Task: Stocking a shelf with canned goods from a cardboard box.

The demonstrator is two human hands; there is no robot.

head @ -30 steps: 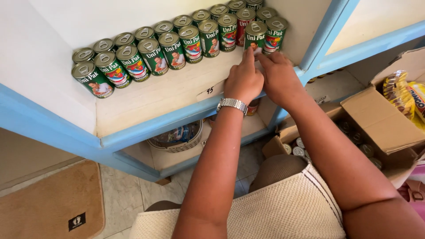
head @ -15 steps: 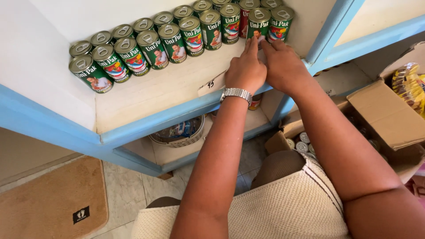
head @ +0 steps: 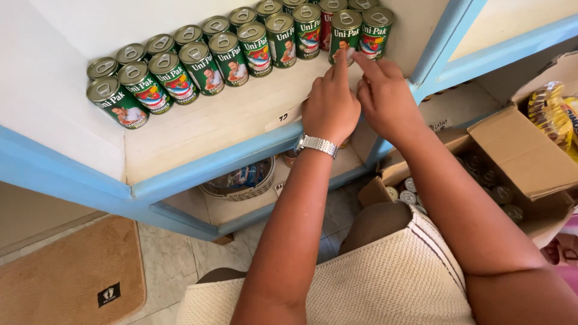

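Note:
Two rows of green tins with pull-tab lids stand along the back of a white shelf with a blue front edge. My left hand, with a metal watch on its wrist, rests on the shelf and its forefinger touches the green tin second from the right end. My right hand lies beside it, forefinger pointing at the last tin on the right. Neither hand grips anything.
An open cardboard box with more tins inside sits on the floor at the right, yellow packets behind it. A woven basket stands on the lower shelf. A brown mat lies on the tiled floor at left.
The view has tilted and the shelf sits lower in the frame. Both hands stay at the right end of the tin row, fingers shifted slightly against the last two tins.

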